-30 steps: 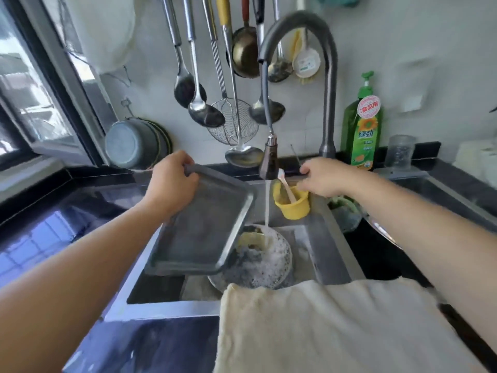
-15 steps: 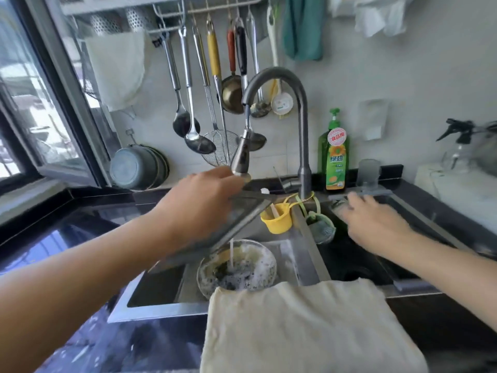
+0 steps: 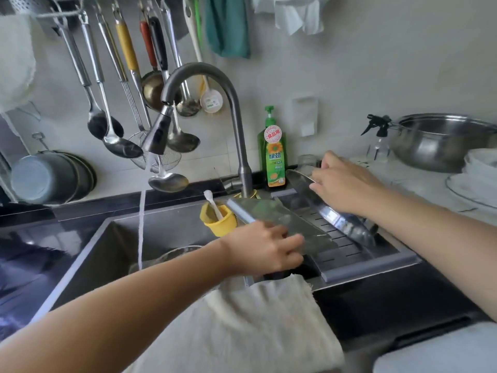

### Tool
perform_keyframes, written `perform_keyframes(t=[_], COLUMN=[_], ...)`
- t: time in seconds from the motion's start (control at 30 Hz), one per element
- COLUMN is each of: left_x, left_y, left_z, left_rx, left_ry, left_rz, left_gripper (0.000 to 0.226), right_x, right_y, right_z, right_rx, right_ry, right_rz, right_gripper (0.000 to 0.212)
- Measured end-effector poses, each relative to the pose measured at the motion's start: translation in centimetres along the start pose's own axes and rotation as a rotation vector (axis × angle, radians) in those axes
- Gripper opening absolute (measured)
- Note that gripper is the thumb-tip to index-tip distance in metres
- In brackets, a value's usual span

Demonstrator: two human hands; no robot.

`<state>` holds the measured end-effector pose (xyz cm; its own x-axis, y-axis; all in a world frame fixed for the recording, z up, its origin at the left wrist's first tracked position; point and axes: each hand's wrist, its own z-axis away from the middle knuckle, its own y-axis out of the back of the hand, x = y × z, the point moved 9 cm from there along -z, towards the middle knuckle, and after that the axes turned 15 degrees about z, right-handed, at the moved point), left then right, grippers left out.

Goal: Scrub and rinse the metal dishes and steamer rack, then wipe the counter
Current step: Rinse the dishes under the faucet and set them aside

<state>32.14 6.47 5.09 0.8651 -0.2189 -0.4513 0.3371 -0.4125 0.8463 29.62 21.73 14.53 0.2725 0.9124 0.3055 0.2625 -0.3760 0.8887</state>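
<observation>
The step in hand looks like racking a rinsed tray (image 3: pixel 282 224) on the slotted drain rack (image 3: pixel 347 246) at centre right of the frame. To do it well, the tray should go down on its edge in the slots, leaning beside the round metal plate (image 3: pixel 338 216) so water runs off into the sink (image 3: pixel 88 254) — not flat, where it would pool.

The left hand (image 3: pixel 263 251) grips the tray by its near edge, fingers curled over it, thumb hidden. The tray hangs tilted just above the rack's left end, its rolled far rim close to the yellow cup (image 3: pixel 219 220). It is a shallow rectangular metal tray, wet and dully reflective, with no suds that I can see.

The right hand (image 3: pixel 341 184) rests on the plate's upper rim with fingers bent over it, seemingly steadying it upright; how firmly it holds I cannot tell. The plate stands tilted in the rack, shiny and clean-looking.

At left of centre the tap (image 3: pixel 158 135) runs a thin stream into the sink, where another dish (image 3: pixel 174 254) shows partly behind the forearm — likely next to be washed. A pale cloth (image 3: pixel 255 324) lies over the sink's front edge at bottom centre.
</observation>
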Motion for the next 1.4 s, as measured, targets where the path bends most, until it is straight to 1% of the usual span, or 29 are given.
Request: perform_keyframes(t=[0.1,0.17,0.23,0.27,0.37,0.4,0.43,0.47,0.53,0.63,0.7,0.8,0.9,0.93,0.97,1.0,1.07,1.1,1.13,1.17,1.2,1.27,1.3,1.4], left_x=[0.2,-0.2,-1.3,-2.1,-3.9,-3.8,-3.7,-3.7,-4.8,-7.7,-8.9,-9.3,-8.6,-8.4,-8.3,-8.1,-7.2,-6.7,-6.2,-5.7,-5.4,-5.1,-5.1,-5.9], left_y=[-4.5,-6.4,-7.7,-8.3,-9.9,-9.8,-9.4,-8.3,-6.0,-3.9,-2.8,-1.3,-0.7,-0.6,-0.7,-0.9,-1.6,-2.1,-2.5,-3.0,-3.4,-5.0,-5.9,-9.7], left_z=[-1.7,-2.8,-3.8,-4.2,-3.9,-3.3,-2.6,-1.7,1.1,8.6,14.5,22.1,28.8,30.7,32.6,34.4,37.8,39.2,40.3,41.2,41.7,42.3,42.3,41.2], left_rx=[-0.054,-0.086,-0.114,-0.126,-0.225,-0.255,-0.251,-0.211,-0.153,-0.182,-0.176,-0.205,-0.205,-0.183,-0.155,-0.134,-0.138,-0.154,-0.154,-0.132,-0.109,-0.09,-0.093,-0.139], left_ry=[-0.113,-0.146,-0.102,-0.05,0.214,0.303,0.381,0.464,0.664,1.052,1.295,1.506,1.688,1.749,1.816,1.892,2.053,2.125,2.185,2.235,2.274,2.316,2.324,2.272], left_rz=[0.021,0.088,0.144,0.146,0.158,0.232,0.333,0.439,0.577,0.578,0.594,0.583,0.613,0.628,0.649,0.684,0.785,0.847,0.907,0.968,1.026,1.132,1.182,1.299], left_gripper=[0.012,0.012,0.015,0.02,0.044,0.057,0.065,0.065,0.053,0.039,0.034,0.035,0.032,0.03,0.026,0.022,0.019,0.017,0.017,0.019,0.021,0.024,0.025,0.03], right_x=[0.1,0.2,0.4,0.5,0.3,-0.1,-0.6,-1.3,-3.3,-7.2,-9.2,-10.5,-10.4,-10.4,-10.7,-11.4,-14.0,-15.8,-17.7,-19.7,-21.8,-25.6,-26.9,-28.0], right_y=[-0.3,-0.5,-1.0,-1.2,-1.9,-2.0,-2.1,-2.3,-3.4,-5.9,-7.3,-8.0,-8.2,-7.9,-7.2,-6.1,-3.6,-2.9,-2.8,-3.4,-4.4,-7.0,-8.4,-12.1], right_z=[0.6,0.8,0.9,0.8,0.6,0.5,0.3,0.2,0.0,0.1,0.4,0.6,0.5,0.4,0.2,-0.1,-1.0,-1.6,-2.4,-3.3,-4.1,-5.4,-5.8,-6.1], right_rx=[0.039,0.054,0.057,0.059,0.086,0.109,0.13,0.139,0.112,0.027,-0.003,-0.04,-0.132,-0.161,-0.163,-0.121,0.022,0.056,0.034,-0.031,-0.123,-0.259,-0.281,-0.245], right_ry=[-0.031,-0.033,-0.043,-0.051,-0.072,-0.074,-0.072,-0.067,-0.043,-0.026,-0.045,-0.081,-0.134,-0.148,-0.155,-0.15,-0.106,-0.079,-0.062,-0.05,-0.036,-0.013,-0.025,-0.102], right_rz=[-0.019,-0.019,-0.017,-0.017,-0.002,0.013,0.033,0.052,0.087,0.128,0.131,0.12,0.069,0.044,0.027,0.015,-0.053,-0.129,-0.237,-0.356,-0.46,-0.605,-0.64,-0.718], right_gripper=[0.024,0.024,0.026,0.028,0.03,0.03,0.029,0.032,0.044,0.058,0.058,0.058,0.067,0.069,0.069,0.065,0.047,0.036,0.025,0.018,0.019,0.027,0.025,0.012])
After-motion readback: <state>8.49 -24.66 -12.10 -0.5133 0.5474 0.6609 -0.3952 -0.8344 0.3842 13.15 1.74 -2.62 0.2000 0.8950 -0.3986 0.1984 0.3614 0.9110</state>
